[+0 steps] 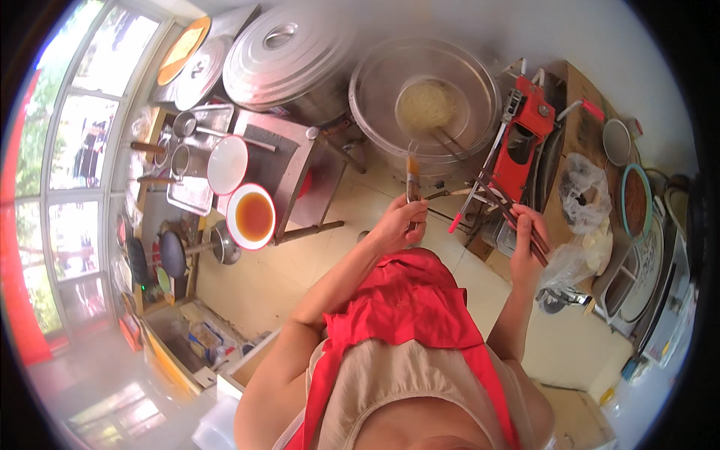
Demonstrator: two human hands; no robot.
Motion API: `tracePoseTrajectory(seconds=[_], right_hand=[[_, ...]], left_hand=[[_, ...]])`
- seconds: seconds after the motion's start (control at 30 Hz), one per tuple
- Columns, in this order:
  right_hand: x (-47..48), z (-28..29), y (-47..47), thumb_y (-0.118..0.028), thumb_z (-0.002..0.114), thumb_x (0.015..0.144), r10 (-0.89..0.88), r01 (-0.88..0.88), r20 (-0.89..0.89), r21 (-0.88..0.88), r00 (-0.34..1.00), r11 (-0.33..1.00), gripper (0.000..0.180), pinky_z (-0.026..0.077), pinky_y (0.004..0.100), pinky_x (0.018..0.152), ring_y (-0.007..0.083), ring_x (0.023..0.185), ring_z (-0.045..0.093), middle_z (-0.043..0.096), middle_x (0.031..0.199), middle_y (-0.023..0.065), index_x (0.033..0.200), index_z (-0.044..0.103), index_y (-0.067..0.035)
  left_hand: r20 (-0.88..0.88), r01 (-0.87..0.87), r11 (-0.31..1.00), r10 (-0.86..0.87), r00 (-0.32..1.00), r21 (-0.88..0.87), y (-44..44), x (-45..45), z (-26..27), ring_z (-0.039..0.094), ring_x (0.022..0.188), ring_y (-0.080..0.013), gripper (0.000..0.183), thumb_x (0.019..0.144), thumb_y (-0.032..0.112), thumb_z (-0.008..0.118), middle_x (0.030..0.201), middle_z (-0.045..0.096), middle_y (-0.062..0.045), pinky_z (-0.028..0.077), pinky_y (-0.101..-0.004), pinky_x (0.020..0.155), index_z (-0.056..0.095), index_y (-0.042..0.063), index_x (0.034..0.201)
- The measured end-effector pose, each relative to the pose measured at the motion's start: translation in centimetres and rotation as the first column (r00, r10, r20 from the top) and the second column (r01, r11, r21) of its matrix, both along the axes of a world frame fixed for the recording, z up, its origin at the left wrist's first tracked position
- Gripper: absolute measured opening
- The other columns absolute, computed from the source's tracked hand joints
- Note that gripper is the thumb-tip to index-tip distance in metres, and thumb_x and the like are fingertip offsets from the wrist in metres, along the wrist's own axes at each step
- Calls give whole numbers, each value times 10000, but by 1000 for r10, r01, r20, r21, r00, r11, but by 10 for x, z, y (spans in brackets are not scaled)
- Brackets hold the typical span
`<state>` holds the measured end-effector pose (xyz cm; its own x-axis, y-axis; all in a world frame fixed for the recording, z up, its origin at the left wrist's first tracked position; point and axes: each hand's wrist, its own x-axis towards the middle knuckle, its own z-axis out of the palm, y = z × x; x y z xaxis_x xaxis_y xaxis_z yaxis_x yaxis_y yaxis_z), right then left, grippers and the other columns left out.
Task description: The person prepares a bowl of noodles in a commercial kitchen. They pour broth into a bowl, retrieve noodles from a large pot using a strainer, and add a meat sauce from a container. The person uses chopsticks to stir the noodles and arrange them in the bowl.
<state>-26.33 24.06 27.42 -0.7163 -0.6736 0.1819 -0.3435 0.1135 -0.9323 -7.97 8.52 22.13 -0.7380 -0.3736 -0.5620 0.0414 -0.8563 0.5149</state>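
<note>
My left hand (402, 222) grips the wooden handle (413, 171) of a wire strainer, upright in front of my red apron. The handle's wire end meets the near rim of a large steel pot (360, 121). Inside the pot, a round mass of pale noodles (427, 106) sits within a ring, apparently the strainer's basket. Long dark chopsticks (500, 202) are held in my right hand (529, 236). They slant up and left, and their tips reach the near edge of the noodles. Steam blurs the pot's far side.
A red-rimmed bowl of brown broth (254, 218) and an empty white bowl (228, 164) stand on the left table's edge. Behind them is a lidded steel stockpot (287, 56). A red metal hand-cranked machine (523, 129) and plastic bags (585, 191) lie to the right.
</note>
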Motion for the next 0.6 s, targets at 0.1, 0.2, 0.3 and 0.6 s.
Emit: tracePoseTrajectory(seconds=[0.1, 0.2, 0.3, 0.6], right_hand=[[5, 11, -3, -172, 482, 968, -42, 50, 102, -78, 994, 996, 264, 512, 290, 795, 189, 871, 635, 628, 967, 123, 1047, 594, 54], [1, 18, 9, -207, 464, 978, -38, 40, 31, -63, 999, 997, 302, 509, 290, 807, 205, 913, 634, 618, 1014, 141, 1068, 584, 55], [10, 19, 11, -233, 460, 980, -44, 45, 22, -50, 999, 998, 328, 510, 288, 809, 204, 927, 628, 611, 1039, 145, 1072, 581, 58], [88, 29, -9, -224, 479, 975, 134, -132, -44, 42, 990, 990, 320, 529, 301, 816, 192, 928, 613, 608, 1025, 131, 1066, 578, 67]], left_hand=[[-74, -24, 998, 20, 997, -50, -2, -5, 7, 289, 415, -85, 134, 931, 118, 488, 602, 319, 37, 216, -257, 365, 376, 111, 858], [-97, -21, 998, 15, 995, -52, 0, -6, 30, 295, 411, -92, 138, 929, 120, 490, 596, 321, 33, 211, -261, 373, 374, 108, 855], [-145, -39, 999, 35, 989, -24, 7, 6, 24, 307, 403, -97, 135, 924, 117, 488, 584, 311, 33, 210, -259, 379, 375, 107, 850], [-297, -126, 990, 140, 945, 65, 43, 107, -12, 330, 407, -84, 98, 912, 112, 489, 596, 342, 29, 229, -251, 370, 404, 103, 863]])
